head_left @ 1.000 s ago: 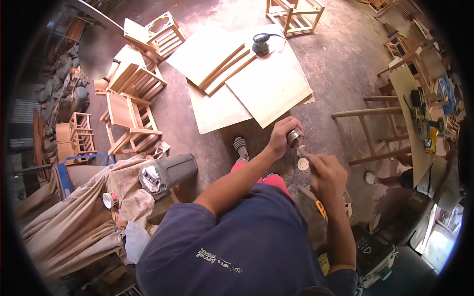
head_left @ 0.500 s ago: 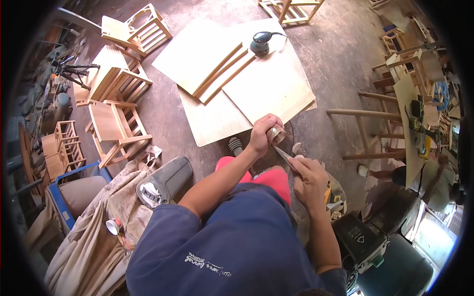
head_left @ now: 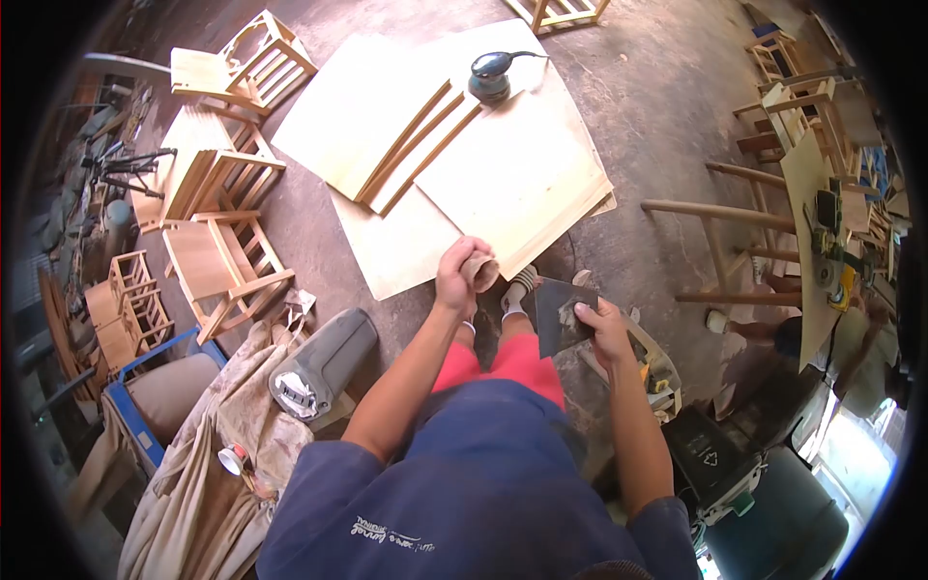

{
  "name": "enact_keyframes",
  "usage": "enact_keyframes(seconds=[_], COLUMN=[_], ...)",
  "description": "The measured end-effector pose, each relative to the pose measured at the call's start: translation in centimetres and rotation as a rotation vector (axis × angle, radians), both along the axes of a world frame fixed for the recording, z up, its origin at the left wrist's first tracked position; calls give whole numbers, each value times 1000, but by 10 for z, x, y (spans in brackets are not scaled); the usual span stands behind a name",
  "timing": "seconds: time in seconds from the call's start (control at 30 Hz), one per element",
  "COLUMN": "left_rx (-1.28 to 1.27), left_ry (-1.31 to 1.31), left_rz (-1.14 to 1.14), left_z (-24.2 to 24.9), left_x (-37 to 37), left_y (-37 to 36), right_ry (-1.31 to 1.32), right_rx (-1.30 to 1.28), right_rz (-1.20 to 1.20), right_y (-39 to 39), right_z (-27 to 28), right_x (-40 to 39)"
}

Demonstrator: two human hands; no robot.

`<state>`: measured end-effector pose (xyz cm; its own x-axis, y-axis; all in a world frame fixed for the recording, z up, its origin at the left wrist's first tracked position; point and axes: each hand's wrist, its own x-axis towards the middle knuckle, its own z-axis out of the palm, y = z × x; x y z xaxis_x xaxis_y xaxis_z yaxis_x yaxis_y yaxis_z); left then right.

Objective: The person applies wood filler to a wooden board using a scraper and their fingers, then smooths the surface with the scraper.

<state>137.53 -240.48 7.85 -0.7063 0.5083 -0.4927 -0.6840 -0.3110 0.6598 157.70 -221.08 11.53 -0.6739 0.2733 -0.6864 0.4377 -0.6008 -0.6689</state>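
My left hand is closed around a small beige-brown, cup-like roll, its open end facing me. In my right hand, a thin dark rectangular scraper plate is pinched with the thumb lying on its face. The plate is held flat over my right leg, apart from the roll. Just beyond my left hand lie pale plywood panels. On them rest several narrow wood strips and a dark power sander with a cord.
Small wooden chairs stand on the left. Near my left elbow are a grey canister and a draped cloth. To the right sit a tool container, a workbench with power tools, and another person.
The scraper plate has moved away from the roll, to the right and towards me, and its broad face now shows. My left hand has shifted left and slightly lower in view.
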Motion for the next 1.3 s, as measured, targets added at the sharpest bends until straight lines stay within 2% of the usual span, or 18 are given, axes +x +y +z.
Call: enact_keyframes(seconds=[0.1, 0.3, 0.4, 0.5, 0.6, 0.7, 1.0, 1.13, 1.3], left_rx=[-52, -67, -54, -50, -50, -88, -65, -141, -255], left_ry=[-90, -254, -297, -298, -302, -350, -362, -390, -409], left_rz=[26, 67, 109, 142, 106, 55, -183, -333, -294], left_z=[-16, -55, -64, -84, -102, -119, -152, -173, -182], left_x=[5, 27, 34, 36, 35, 33, 7, -13, -21], left_y=[-10, -24, -23, -24, -22, -26, -87, -141, -180], right_ry=[-34, -96, -210, -275, -328, -276, -365, -429, -457], right_rx=[-308, -396, -170, 359, 978, 1094, 1455, 1458, 1516], right_rz=[-114, -77, 16, 145, 391, 401, 495, 482, 487], right_y=[27, 45, 50, 51, 57, 55, 28, 12, 8], right_z=[-42, -102, -142, -170, -195, -205, -226, -230, -235], right_x=[8, 1, -6, -20, -34, -52, -91, -101, -104])
